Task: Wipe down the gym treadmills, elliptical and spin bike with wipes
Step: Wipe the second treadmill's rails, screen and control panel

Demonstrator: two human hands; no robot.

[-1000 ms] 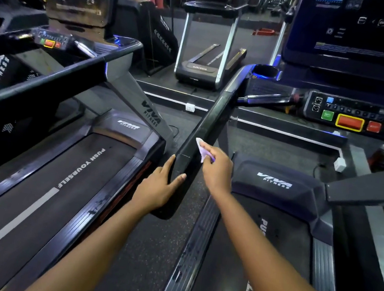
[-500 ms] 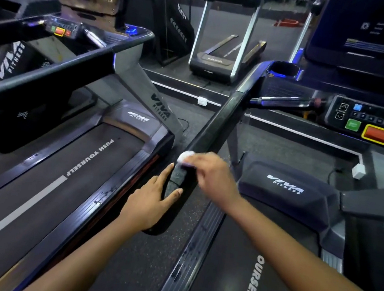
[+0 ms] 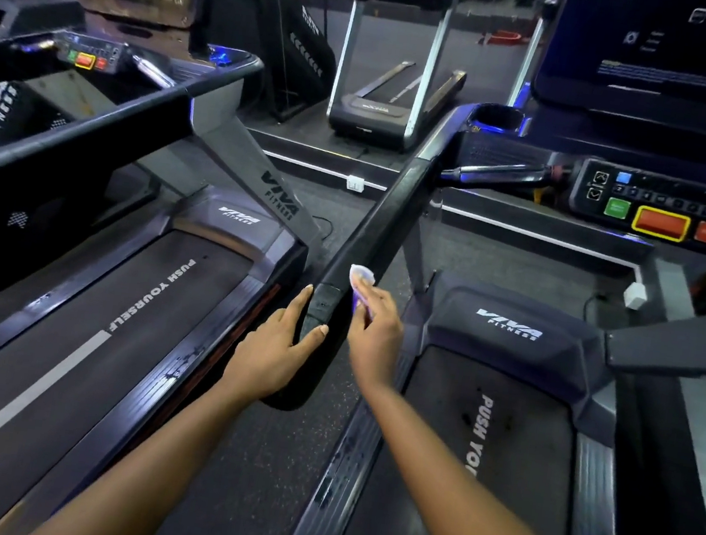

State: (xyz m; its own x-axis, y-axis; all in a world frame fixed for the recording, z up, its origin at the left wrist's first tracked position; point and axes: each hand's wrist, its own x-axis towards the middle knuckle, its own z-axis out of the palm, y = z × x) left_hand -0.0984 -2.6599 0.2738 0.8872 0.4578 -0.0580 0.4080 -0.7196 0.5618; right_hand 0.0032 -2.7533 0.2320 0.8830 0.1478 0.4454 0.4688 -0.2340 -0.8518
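Wipe (image 3: 361,276): small, whitish-lilac, crumpled. Judged a thin soft sheet, near weightless, probably damp, so it will bunch up and glide on smooth plastic. Right hand (image 3: 375,333) pinches it in the fingertips and presses it on the inner side of the handrail (image 3: 386,222), close to the rail's near end. Better held bunched under the fingers than by an edge.

Left hand (image 3: 273,346) grips the handrail's near end, thumb across the top, fingers round the outer side.

Handrail: black, rigid, fixed to the right treadmill (image 3: 505,359), sloping up toward the console (image 3: 664,209). It should take firm pressure, and its glossy face looks slick.

Readable: "VIVA FITNESS" on both motor covers, and on the left treadmill (image 3: 230,228) upright and side panel. "PUSH YOURSELF" on the left belt. "PUSH YOU" on the right belt, the rest hidden by the arm. Console button labels too small to read.
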